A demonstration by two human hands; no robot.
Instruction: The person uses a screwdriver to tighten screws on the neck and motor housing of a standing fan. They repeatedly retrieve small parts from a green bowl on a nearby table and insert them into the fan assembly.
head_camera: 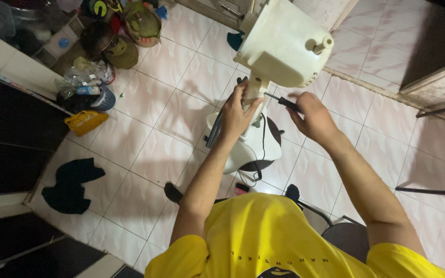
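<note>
Screwdriver point(286, 103) tip hidden behind fan neck point(255, 90); right hand point(312, 117) covers most of handle. Fan base point(248, 149) partly blocked by left hand point(238, 110). Top-left clutter point(104, 41) too blurry.

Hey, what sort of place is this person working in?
Probably a room in a home: pale pink tiled floor, dark clothing lying loose, and cluttered bottles and bags by a wall. The left hand steadies a white fan motor housing; the right hand holds a screwdriver.

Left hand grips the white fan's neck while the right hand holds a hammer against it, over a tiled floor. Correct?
Not quite. The right hand holds a black-handled screwdriver, not a hammer, its tip at the fan's neck, which the left hand grips. The head view shows this; the tiled floor is right.
</note>
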